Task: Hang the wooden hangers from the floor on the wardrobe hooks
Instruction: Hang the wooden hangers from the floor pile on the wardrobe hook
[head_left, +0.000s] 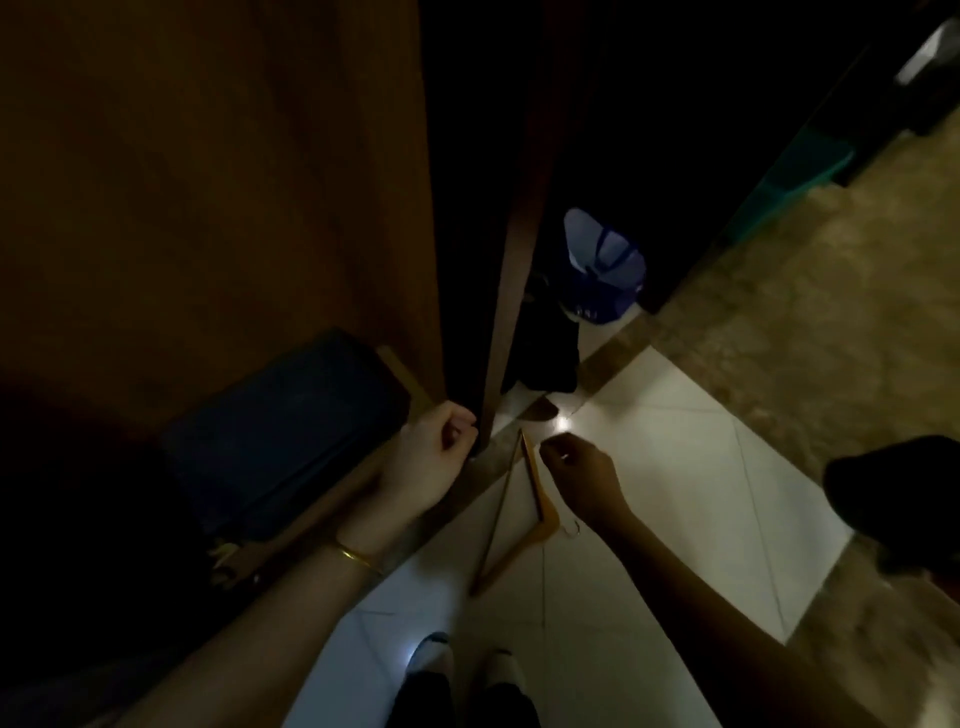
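A light wooden triangular hanger (511, 519) with a small metal hook lies flat on the pale tiled floor (649, 519), just before the dark brown wardrobe door (511, 312). The right hand (582, 475) hovers above it with fingers curled, holding nothing visible. The left hand (434, 457), with a gold bangle (358, 558) on its wrist, grips the door's lower edge.

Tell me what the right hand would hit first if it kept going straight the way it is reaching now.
Most likely the white floor tile near the bright glare spot, just beyond the tip of the wooden hanger. The right hand is above the hanger's far end, but depth is unclear in this dim view.
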